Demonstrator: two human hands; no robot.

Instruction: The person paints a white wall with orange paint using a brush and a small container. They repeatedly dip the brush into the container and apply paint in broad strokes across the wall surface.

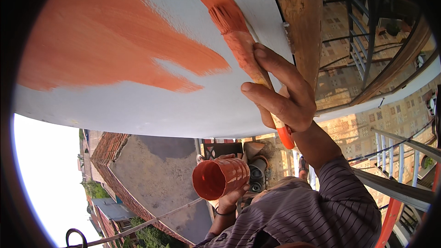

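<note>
My right hand grips the handle of a paintbrush between thumb and fingers. Orange paint coats its bristles and ferrule, and the handle ends in a red tip. The bristles meet a fresh orange stripe on the white wall, close to the wall's right edge. Lower down, my left hand holds a red-orange plastic paint pot by its side, with the mouth tilted toward the view. The inside looks orange, but the paint level is hard to make out.
A brown wooden frame runs beside the wall. Metal ladder rungs and a rail stand at the right, over a patterned tile floor. Tiled roof edging lies far below left, crossed by a cable.
</note>
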